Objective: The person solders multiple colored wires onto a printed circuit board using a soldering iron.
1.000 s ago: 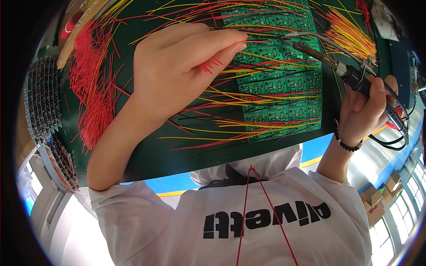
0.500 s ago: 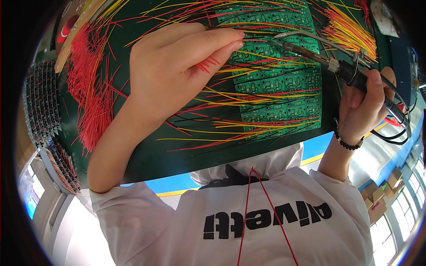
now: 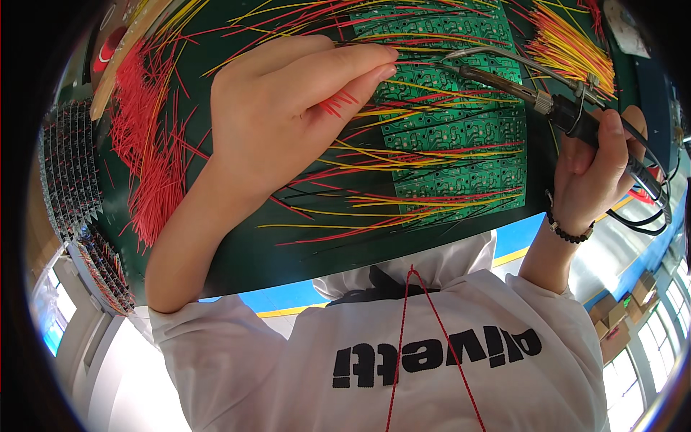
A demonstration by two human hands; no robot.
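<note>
At far left, rows of dark pieces (image 3: pixel 72 173) flecked with red, their details too small to make out, line the edge of a dark green worktop (image 3: pixel 237 265). A pale wooden strip (image 3: pixel 119 68) stands next to them, slanting along the upper left. Beside it, a tangled heap of cut red wires (image 3: pixel 152 169) spreads down the worktop's left side. The person's left hand (image 3: pixel 277 119) comes up over the surface, thumb and forefinger pinching a single red wire (image 3: pixel 417 64) above the upper rows of a panel of green circuit boards (image 3: pixel 461 133), with several short red wire ends (image 3: pixel 336 103) poking out beneath the thumb. Red, yellow and black wires fan leftward from the panel, many reaching past its left edge. Below, at center, a red cord (image 3: pixel 412 272) hangs over the person's white shirt (image 3: pixel 288 374). A thin curved metal tube (image 3: pixel 497 51) runs just above the soldering iron (image 3: pixel 586 128), its tip close to the end of the pinched wire. A bundle of yellow and red wires (image 3: pixel 572 47) lies beyond the iron. The right hand (image 3: pixel 597 165), with a dark beaded bracelet (image 3: pixel 570 234) at the wrist, grips the iron's black handle. Cardboard boxes (image 3: pixel 613 317) sit in the background at far right.
</note>
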